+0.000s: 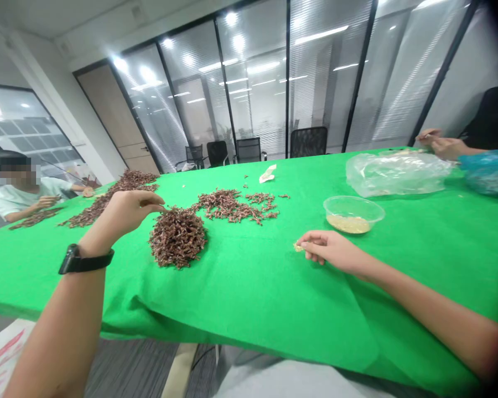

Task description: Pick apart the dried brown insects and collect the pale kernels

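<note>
The left hand [126, 214] hovers just beside the top of a brown, spiky heap [177, 237] at centre left of the green surface [249, 287], its fingers [151, 200] open and holding nothing. At lower right, the right hand [326, 249] has its fingers [311, 241] pinched on a few pale crumbs [299, 247] (too small to name), near a clear plastic tub [351, 214] of pale grains
</note>
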Motion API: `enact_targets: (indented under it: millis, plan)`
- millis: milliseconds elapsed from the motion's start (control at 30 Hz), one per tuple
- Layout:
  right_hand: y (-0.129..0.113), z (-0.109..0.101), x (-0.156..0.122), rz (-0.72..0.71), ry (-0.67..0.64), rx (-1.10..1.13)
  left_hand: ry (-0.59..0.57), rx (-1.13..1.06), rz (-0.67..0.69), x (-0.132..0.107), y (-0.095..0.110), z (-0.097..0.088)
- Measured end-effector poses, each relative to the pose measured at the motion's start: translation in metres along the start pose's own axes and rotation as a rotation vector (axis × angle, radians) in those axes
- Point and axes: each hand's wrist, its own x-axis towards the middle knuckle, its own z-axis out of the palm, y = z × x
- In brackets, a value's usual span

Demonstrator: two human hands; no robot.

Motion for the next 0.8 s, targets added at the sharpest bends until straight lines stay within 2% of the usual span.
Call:
enact_targets:
  millis: [167,467,800]
  plan:
    - [0.002,-0.001,0.000,-0.015,-0.006,-0.010,-0.029,-0.053,0.026,0.001,-0.004,0.006]
    - [0.001,-0.001,0.001,-0.006,-0.020,-0.013,0.008,-0.053,0.005,0.001,-0.006,0.019]
    - [-0.001,-0.001,-0.002,-0.003,-0.020,-0.032,0.055,-0.062,0.009,-0.003,-0.004,0.021]
